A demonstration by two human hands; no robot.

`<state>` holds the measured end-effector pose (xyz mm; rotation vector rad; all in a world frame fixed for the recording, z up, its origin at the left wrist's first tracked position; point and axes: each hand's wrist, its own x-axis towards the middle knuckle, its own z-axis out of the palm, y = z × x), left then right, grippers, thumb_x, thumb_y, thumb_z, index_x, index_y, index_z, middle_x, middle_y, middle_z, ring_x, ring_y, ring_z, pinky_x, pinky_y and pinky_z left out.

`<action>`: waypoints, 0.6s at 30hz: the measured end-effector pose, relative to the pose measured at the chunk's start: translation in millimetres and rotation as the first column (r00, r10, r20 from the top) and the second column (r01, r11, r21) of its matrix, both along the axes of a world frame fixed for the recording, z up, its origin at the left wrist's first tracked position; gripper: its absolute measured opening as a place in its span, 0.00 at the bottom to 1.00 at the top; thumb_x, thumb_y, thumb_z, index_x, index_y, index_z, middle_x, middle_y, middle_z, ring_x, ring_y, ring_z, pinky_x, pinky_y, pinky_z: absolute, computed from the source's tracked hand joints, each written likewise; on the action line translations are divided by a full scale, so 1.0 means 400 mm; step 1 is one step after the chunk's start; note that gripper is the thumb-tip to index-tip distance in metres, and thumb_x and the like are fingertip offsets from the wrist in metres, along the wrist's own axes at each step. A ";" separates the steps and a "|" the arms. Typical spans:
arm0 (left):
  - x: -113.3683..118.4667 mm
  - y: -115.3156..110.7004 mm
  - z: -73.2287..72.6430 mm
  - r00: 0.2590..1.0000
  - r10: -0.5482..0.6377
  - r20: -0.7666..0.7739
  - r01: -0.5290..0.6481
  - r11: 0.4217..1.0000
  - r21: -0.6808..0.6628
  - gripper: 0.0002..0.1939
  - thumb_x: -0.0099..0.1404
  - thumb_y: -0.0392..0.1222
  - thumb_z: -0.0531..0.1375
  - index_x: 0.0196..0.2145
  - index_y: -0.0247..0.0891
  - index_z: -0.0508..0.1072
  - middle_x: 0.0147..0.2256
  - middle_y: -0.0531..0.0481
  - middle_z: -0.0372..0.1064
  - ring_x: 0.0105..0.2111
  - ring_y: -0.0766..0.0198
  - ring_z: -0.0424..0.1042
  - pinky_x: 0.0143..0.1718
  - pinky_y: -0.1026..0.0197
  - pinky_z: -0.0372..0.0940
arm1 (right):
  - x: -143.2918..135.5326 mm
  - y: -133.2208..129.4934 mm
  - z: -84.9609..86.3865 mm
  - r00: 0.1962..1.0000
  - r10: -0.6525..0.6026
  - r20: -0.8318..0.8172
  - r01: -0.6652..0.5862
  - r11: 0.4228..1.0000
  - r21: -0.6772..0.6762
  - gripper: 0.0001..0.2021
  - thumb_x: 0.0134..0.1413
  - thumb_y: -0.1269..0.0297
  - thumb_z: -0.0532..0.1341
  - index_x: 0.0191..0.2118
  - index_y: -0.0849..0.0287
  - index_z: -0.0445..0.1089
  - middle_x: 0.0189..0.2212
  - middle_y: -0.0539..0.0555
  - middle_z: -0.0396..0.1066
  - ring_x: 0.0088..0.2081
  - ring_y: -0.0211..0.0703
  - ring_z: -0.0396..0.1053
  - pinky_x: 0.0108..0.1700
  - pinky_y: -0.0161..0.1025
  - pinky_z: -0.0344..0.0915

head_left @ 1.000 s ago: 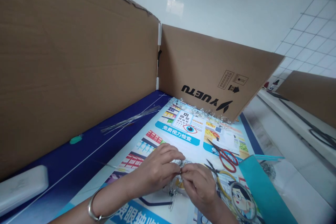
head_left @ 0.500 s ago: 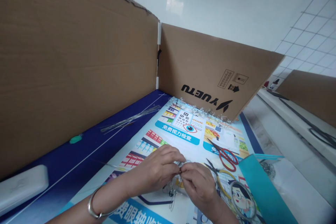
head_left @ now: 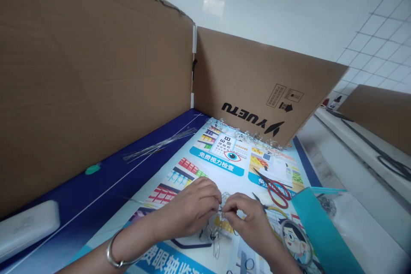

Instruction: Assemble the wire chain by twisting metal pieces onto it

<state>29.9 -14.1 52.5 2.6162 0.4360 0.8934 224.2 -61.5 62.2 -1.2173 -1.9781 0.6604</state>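
Note:
A tangle of thin wire with small clear and dark bits (head_left: pixel 214 233) hangs between my hands over the printed mat (head_left: pixel 221 184). My left hand (head_left: pixel 197 205), with a silver bangle (head_left: pixel 113 250) at the wrist, pinches the wire piece from the left. On the right, my right hand (head_left: pixel 245 216) has thumb and index finger pressed together on the same piece. Yellow-handled pliers (head_left: pixel 276 210) lie partly hidden behind my right hand. Red-handled scissors (head_left: pixel 278 192) rest just beyond them. A roll of wire (head_left: pixel 297 244) sits right of my right wrist.
Cardboard panels (head_left: pixel 269 81) stand behind and left. Wire pieces (head_left: pixel 257 137) line the back panel's foot. Straight wires (head_left: pixel 160 144), a green lump (head_left: pixel 93 169) and a white case (head_left: pixel 30 229) are left. A teal-edged bag (head_left: pixel 324 231) lies right.
My right hand has moved slightly right and its fingers have shifted on the wire piece, leaving a small gap between my hands. The hanging tangle has swung a little right.

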 end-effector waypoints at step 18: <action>0.007 -0.014 -0.005 0.995 0.068 0.076 -0.060 0.994 -0.095 0.08 0.59 0.26 0.48 0.32 0.38 0.58 0.33 0.49 0.64 0.36 0.62 0.61 0.45 0.52 0.55 | -0.034 -0.016 -0.017 0.951 -0.224 -0.212 0.190 0.967 -0.170 0.08 0.39 0.77 0.55 0.27 0.59 0.66 0.21 0.46 0.64 0.24 0.34 0.61 0.28 0.30 0.61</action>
